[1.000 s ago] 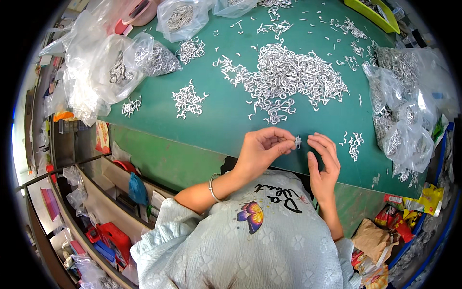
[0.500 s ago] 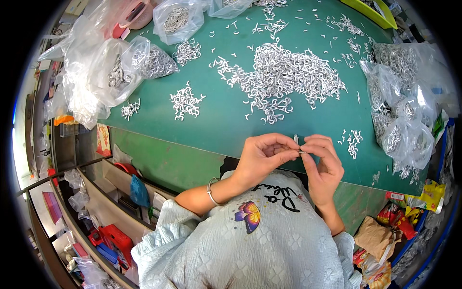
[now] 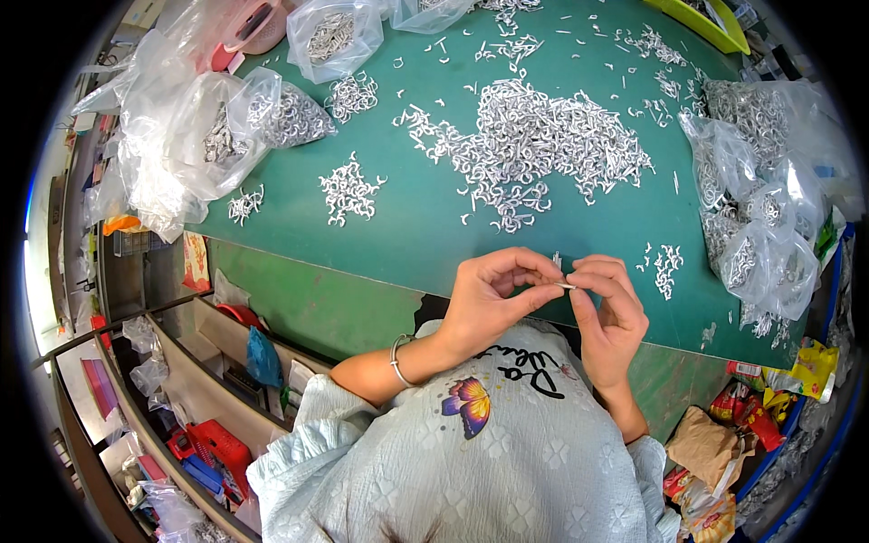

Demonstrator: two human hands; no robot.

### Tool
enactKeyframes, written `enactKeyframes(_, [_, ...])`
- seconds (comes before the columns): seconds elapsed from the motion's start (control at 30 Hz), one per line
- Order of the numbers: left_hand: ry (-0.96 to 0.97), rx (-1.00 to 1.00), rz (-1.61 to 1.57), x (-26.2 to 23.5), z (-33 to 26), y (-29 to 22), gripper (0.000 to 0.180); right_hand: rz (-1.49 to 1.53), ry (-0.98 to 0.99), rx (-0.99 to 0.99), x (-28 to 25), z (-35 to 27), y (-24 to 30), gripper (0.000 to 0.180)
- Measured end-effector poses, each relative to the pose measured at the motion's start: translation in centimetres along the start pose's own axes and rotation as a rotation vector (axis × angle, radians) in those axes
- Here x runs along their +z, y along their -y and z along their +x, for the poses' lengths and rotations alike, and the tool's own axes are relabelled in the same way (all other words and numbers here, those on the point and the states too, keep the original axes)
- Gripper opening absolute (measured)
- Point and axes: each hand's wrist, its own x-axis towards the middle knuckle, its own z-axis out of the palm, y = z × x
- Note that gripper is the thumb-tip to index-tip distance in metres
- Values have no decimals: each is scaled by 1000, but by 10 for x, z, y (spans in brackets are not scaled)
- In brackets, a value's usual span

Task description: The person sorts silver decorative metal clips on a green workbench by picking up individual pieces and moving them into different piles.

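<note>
1. Head view: the left hand (image 3: 493,303) and the right hand (image 3: 611,308) meet above the near edge of the green table (image 3: 425,231), fingertips turned toward each other.
2. Between them sits a small white clip (image 3: 565,286), a thin pale sliver. The left thumb and forefinger close on its left end, and the right thumb and forefinger close on its right end, so both grips are pinched on the same piece.
3. The clip lies at the very tips of the fingers, not in either palm, and it is held clear of the tabletop.
4. A silver bangle (image 3: 397,359) circles the left wrist.
5. Beyond the hands, well apart from them, spreads a large heap of white clips (image 3: 534,145); a smaller cluster (image 3: 348,190) lies to its left.
6. Clear plastic bags (image 3: 751,226) of the same pieces crowd the table's right side, and more bags (image 3: 217,127) sit at the left.
</note>
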Motion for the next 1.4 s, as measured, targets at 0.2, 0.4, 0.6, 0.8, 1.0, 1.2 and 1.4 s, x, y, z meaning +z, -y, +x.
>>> enactKeyframes(0.2, [-2,-18,37,-1,2,3,18,12,-10,8,-1,0,-4,17])
enactKeyframes(0.4, [-48,-277,121,-8,5,4,19,-55,-29,136,-6,-2,-17,13])
enactKeyframes(0.6, [4,-374,262,-22,99,-2,23,-70,-109,237,-32,-15,-41,13])
enactKeyframes(0.8, [-142,223,29,31,293,-91,31,-79,-21,187,-16,-6,-29,11])
enactKeyframes(1.0, [250,91,505,22,203,-8,26,-159,-97,256,-32,-16,-43,9])
enactKeyframes(1.2, [125,167,937,-33,69,-8,21,-362,-97,184,-47,-3,-37,15])
enactKeyframes(1.4, [247,-387,550,-33,-15,17,16,-682,285,-64,-24,-4,-43,32])
